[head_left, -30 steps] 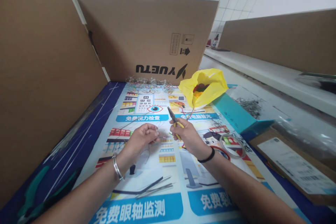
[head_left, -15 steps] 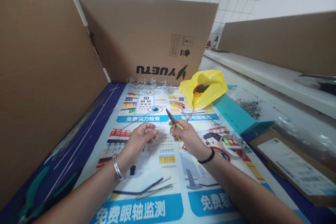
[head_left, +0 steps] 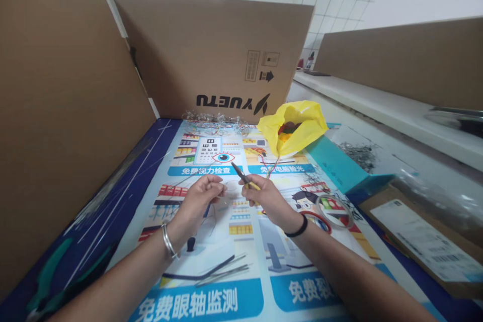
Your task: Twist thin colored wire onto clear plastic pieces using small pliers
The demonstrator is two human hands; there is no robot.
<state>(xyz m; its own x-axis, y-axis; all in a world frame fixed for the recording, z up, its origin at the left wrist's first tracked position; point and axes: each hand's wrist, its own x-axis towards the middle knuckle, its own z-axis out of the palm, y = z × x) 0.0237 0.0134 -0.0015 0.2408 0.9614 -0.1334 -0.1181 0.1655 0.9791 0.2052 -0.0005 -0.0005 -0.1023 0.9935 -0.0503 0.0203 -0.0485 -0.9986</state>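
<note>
Two hands, one pair of pliers, one hair-fine wire

Head view, watched from my remote seat. Right hand gripping yellow-handled pliers, fingers wrapped round the handles, dark nose angled away and to the left. Left hand: thumb and forefinger pinched together on what I take for a fine wire, too faint for me to follow its full run. Both things are above the printed sheet on the tabletop; plier tip near the left fingertips, not touching.

Handling, my judgement: pliers rigid, modest weight; the handles should give decent friction, so I'd hold them well back and leave the nose free. Wire next to weightless, springy, easily kinked, slick enough to roll between fingertips. I'd pinch it close to its end, lightly. Short thin rods lie nearer the wearer, probably stiffer; those I'd lift by one end.
</note>
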